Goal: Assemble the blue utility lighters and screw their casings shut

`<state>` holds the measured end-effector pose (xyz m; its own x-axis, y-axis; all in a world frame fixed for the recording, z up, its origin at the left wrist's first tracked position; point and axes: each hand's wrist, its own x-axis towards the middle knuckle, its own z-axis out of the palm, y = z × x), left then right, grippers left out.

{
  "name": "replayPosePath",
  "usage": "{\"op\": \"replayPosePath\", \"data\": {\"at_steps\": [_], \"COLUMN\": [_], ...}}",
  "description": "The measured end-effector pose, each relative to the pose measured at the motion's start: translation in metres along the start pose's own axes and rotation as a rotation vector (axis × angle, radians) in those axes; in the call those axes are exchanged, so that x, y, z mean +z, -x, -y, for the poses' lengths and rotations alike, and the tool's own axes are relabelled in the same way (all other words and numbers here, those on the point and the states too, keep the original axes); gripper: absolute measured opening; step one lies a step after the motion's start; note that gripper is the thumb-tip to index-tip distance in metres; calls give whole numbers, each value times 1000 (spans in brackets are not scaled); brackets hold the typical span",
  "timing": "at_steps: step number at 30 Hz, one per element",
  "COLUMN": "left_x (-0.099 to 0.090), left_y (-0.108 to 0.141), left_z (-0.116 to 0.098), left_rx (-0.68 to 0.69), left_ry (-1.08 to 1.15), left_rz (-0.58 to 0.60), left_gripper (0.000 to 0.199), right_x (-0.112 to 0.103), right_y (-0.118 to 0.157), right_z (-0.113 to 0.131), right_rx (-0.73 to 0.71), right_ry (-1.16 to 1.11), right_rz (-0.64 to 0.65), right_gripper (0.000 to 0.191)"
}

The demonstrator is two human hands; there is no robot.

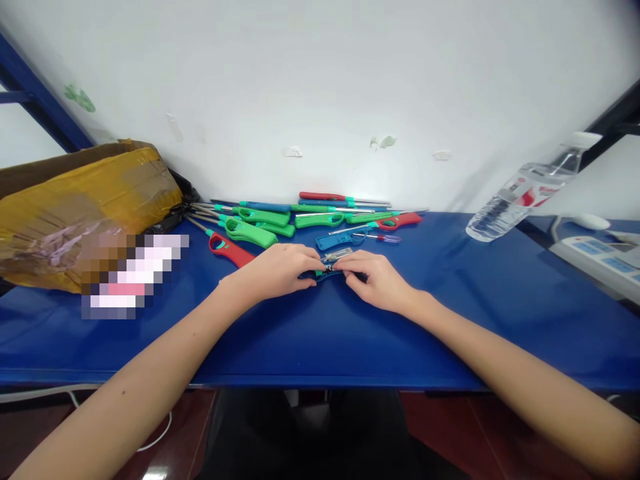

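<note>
Between my hands, on the blue table (300, 347), lies an opened lighter (330, 273) with dark and green inner parts; fingers cover much of it. My left hand (285, 272) grips its left end with fingers and thumb. From the other side, my right hand (376, 279) pinches at the parts in its middle; what exactly the fingertips hold is too small to make out. A transparent fuel tank (338, 254) shows just beyond the fingertips. Farther back lie a blue handle shell (337, 239) and a small screwdriver (385, 237) with a see-through purple-red handle.
Several long-necked lighters, such as a green one (250, 232) and a red one (230, 251), lie along the wall. A taped cardboard box (90, 200) stands at left beside a pixelated patch. At right are a water bottle (525, 187) and a power strip (600, 257).
</note>
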<state>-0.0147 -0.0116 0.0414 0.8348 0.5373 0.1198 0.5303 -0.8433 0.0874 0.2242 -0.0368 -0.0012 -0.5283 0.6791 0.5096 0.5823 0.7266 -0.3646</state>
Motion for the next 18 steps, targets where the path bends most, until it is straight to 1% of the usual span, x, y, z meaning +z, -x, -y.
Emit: {"op": "replayPosePath", "data": {"at_steps": [4,9,15,18], "left_x": [-1,-3,-5,-5], "left_y": [0,-1,-1,-1], "left_z": [-1,1,0,0], "left_rx": [-65,-142,-167,-175], "left_ry": [2,-58,-23,-22], "left_rz": [0,25,51,51], "left_gripper": [33,29,27,27], "right_x": [0,3,7,8], "right_y": [0,0,1,0], "right_z": [0,-4,-5,-5], "right_rx": [-3,16,51,33], "right_ry": [-12,25,67,57], "right_rz": [13,23,-16,-19], "right_gripper": [26,19,20,19]}}
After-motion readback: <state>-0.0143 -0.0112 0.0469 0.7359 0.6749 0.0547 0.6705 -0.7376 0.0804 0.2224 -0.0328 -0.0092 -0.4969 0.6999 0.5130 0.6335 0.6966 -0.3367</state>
